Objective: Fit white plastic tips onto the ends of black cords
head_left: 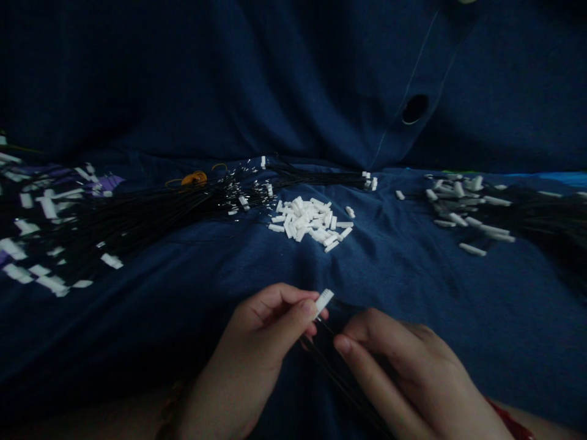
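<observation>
Between the thumb and fingers of my left hand (261,348) is a white plastic connector housing (324,300), tilted with its slotted end up and to the right. Dark wires (342,382) hang below that hand and run down to the right. My right hand (403,366) is just right of the housing, its thumb and forefinger pinched on a thin black wire (325,326) whose end points at the housing. Whether the wire's tip touches the housing I cannot tell. Ahead of both hands lies a loose pile of white connector housings (309,221).
Blue cloth (192,269) covers the surface and rises behind. At left lies a large bundle of black wires (137,214) with white connectors and bare metal ends. Another wire bundle (527,211) lies at right. An orange coil (194,178) sits at the back.
</observation>
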The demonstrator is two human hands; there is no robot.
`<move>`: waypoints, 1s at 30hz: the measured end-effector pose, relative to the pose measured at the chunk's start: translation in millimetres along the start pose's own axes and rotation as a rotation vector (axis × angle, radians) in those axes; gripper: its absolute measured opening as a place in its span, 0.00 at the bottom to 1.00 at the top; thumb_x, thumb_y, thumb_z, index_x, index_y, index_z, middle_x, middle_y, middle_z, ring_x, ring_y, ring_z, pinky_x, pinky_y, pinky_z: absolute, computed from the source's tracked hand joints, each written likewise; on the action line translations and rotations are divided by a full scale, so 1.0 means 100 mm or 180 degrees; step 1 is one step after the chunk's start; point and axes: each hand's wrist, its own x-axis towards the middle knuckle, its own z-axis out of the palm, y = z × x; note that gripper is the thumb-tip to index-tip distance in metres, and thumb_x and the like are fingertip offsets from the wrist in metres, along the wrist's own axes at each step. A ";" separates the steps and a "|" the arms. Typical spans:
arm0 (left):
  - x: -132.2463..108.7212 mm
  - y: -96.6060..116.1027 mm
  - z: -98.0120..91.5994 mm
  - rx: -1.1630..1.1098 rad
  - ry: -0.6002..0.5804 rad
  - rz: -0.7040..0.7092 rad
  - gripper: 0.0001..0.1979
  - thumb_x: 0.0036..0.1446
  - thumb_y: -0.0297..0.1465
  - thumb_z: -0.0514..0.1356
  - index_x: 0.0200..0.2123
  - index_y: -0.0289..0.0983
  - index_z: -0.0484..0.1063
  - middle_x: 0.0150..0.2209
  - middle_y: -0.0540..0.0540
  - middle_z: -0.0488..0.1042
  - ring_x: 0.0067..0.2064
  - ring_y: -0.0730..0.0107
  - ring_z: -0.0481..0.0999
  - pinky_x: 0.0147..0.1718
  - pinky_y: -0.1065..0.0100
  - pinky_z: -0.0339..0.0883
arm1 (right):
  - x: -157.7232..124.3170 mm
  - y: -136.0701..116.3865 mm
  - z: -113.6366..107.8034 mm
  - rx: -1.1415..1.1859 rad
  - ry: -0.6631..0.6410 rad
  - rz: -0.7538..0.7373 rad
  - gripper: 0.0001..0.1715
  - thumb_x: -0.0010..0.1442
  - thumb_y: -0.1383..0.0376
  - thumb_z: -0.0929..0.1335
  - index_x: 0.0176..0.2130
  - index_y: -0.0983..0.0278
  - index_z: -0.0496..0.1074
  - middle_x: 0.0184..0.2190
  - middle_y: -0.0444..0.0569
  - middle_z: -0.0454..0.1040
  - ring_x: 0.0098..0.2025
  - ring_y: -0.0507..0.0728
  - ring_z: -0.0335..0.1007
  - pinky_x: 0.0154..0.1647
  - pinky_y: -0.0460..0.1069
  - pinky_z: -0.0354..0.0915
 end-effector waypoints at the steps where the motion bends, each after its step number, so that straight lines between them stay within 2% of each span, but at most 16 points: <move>1: 0.00 0.00 0.00 0.0007 -0.0017 0.0014 0.07 0.51 0.36 0.59 0.30 0.38 0.73 0.28 0.51 0.71 0.32 0.74 0.68 0.34 0.71 0.62 | 0.00 0.00 0.00 0.0018 -0.0024 0.0034 0.10 0.61 0.69 0.59 0.28 0.63 0.63 0.22 0.40 0.67 0.23 0.46 0.64 0.22 0.41 0.57; 7: -0.03 -0.05 -0.02 0.0169 0.0010 0.0109 0.06 0.51 0.35 0.60 0.30 0.39 0.73 0.28 0.51 0.72 0.32 0.75 0.69 0.31 0.74 0.62 | 0.01 -0.02 0.01 0.0056 0.0000 0.0082 0.10 0.61 0.68 0.59 0.29 0.63 0.64 0.23 0.41 0.68 0.25 0.47 0.65 0.21 0.41 0.56; 13: -0.04 -0.05 -0.02 0.0304 0.0005 0.0138 0.07 0.52 0.35 0.59 0.30 0.39 0.73 0.30 0.51 0.74 0.35 0.73 0.70 0.35 0.73 0.62 | 0.05 -0.05 0.05 -0.0148 -0.0229 0.0179 0.09 0.60 0.69 0.58 0.31 0.64 0.65 0.25 0.46 0.69 0.26 0.51 0.65 0.24 0.44 0.57; 19: -0.02 -0.03 0.02 0.0525 0.0041 0.0218 0.06 0.51 0.34 0.60 0.30 0.38 0.74 0.30 0.50 0.75 0.34 0.73 0.72 0.34 0.74 0.63 | 0.09 -0.02 0.07 -0.0139 -0.0177 -0.0105 0.09 0.59 0.71 0.57 0.31 0.65 0.63 0.24 0.45 0.68 0.24 0.51 0.62 0.24 0.45 0.54; 22: 0.03 -0.01 -0.01 0.0408 0.0028 0.0308 0.06 0.51 0.34 0.60 0.30 0.38 0.74 0.30 0.50 0.75 0.34 0.74 0.71 0.33 0.75 0.63 | 0.10 0.00 0.03 -0.0396 -0.0173 -0.0099 0.07 0.59 0.71 0.59 0.34 0.64 0.64 0.27 0.45 0.69 0.27 0.51 0.64 0.26 0.46 0.56; 24: 0.08 0.03 -0.05 0.0299 0.0151 0.0420 0.07 0.51 0.34 0.60 0.31 0.38 0.74 0.30 0.50 0.74 0.33 0.75 0.71 0.33 0.75 0.62 | 0.07 0.01 -0.03 -0.0697 0.0104 -0.0263 0.06 0.59 0.70 0.60 0.37 0.64 0.64 0.32 0.47 0.69 0.33 0.53 0.66 0.32 0.47 0.60; 26: 0.14 0.09 -0.10 0.0200 0.0361 0.0542 0.08 0.50 0.35 0.61 0.32 0.37 0.74 0.30 0.50 0.74 0.33 0.76 0.69 0.34 0.74 0.62 | 0.01 0.01 -0.09 -0.0949 0.0393 -0.0586 0.06 0.57 0.70 0.61 0.37 0.65 0.65 0.32 0.48 0.68 0.34 0.54 0.65 0.35 0.48 0.61; 30: 0.22 0.20 -0.15 -0.0095 0.0526 0.0681 0.07 0.48 0.32 0.62 0.30 0.35 0.73 0.30 0.50 0.73 0.32 0.77 0.68 0.34 0.73 0.61 | -0.11 0.01 -0.14 -0.1415 0.0402 -0.0999 0.08 0.56 0.72 0.60 0.31 0.65 0.67 0.28 0.50 0.67 0.30 0.55 0.62 0.30 0.49 0.61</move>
